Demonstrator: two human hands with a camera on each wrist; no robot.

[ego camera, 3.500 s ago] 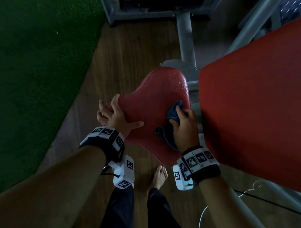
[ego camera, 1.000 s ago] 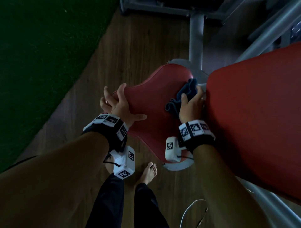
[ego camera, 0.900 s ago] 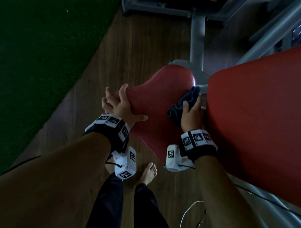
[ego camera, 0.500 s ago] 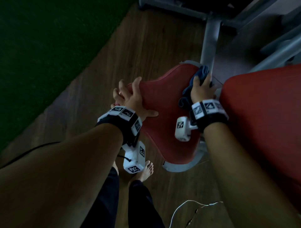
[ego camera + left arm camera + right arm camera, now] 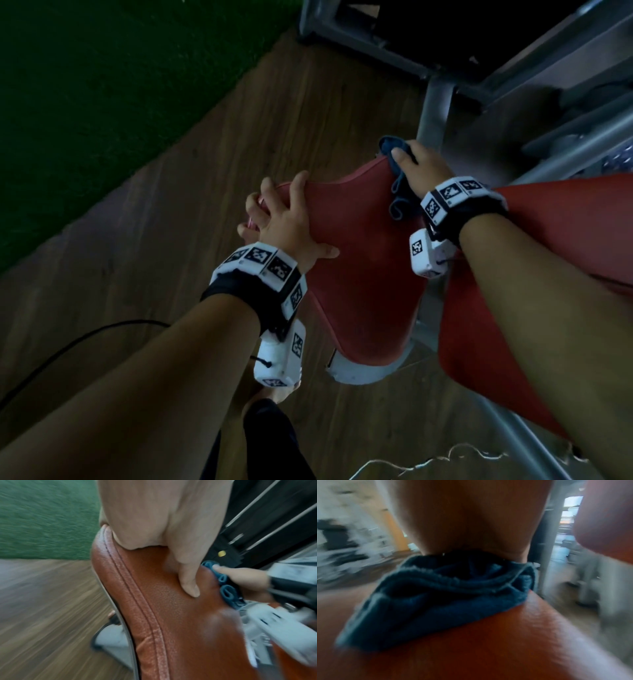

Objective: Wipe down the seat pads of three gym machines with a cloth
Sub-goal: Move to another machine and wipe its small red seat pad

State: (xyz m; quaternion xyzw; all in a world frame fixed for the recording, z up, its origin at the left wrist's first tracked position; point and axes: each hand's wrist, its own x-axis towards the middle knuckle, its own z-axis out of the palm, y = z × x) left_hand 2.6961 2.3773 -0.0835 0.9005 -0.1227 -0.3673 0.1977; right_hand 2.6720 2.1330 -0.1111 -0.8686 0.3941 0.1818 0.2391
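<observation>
While the left hand (image 5: 284,219) clasps the red seat pad (image 5: 359,260) and the right hand (image 5: 416,168) clutches a blue cloth (image 5: 394,147) at its far rim, overshooting could drop the cloth.

Behind my left grip (image 5: 286,222) and right grip (image 5: 423,168), each wrist carries a black strap (image 5: 227,291) topped by white blocks (image 5: 260,265) printed with black square markers. A white camera housing (image 5: 281,356), likewise marked, hangs beneath each strap. My trousers (image 5: 270,442) are black.
</observation>
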